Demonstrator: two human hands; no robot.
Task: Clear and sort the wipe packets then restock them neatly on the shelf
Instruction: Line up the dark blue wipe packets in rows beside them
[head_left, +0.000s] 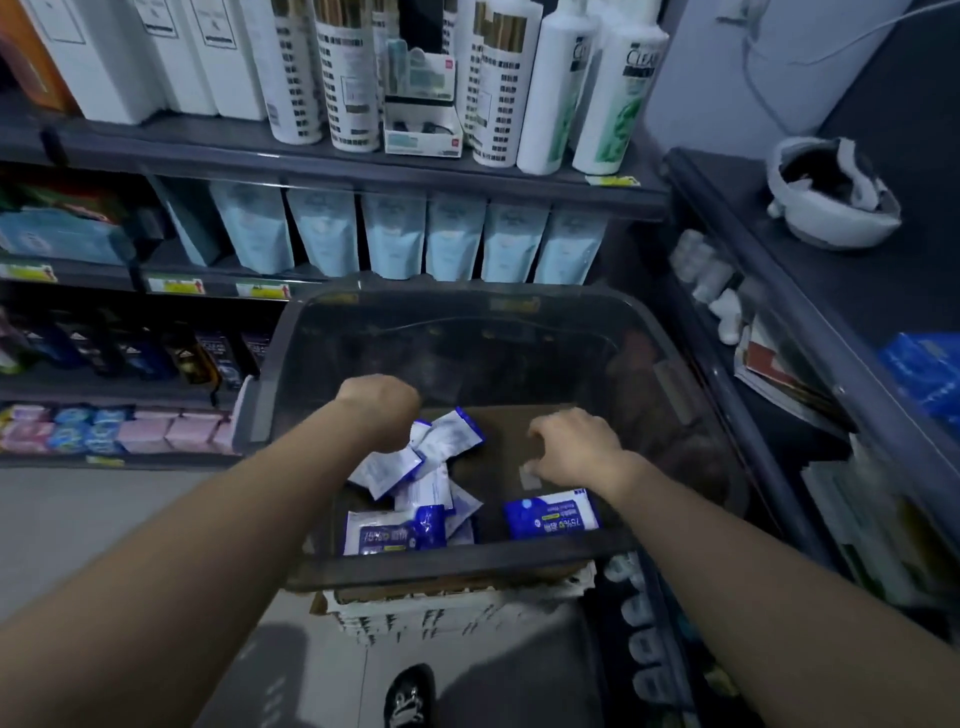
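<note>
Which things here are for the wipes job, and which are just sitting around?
For the job:
small wipe packets
big blue wipe packs
dark bin holding them
left hand and right hand, both reaching in

Just sitting around:
white shampoo bottles
pale blue pouches
white headset

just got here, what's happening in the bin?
A person has both hands in a dark plastic bin in front of store shelves. The left hand is closed over small white wipe sachets; the right hand hovers open over the bin floor. Two larger blue wipe packs lie nearer the front wall.
</note>
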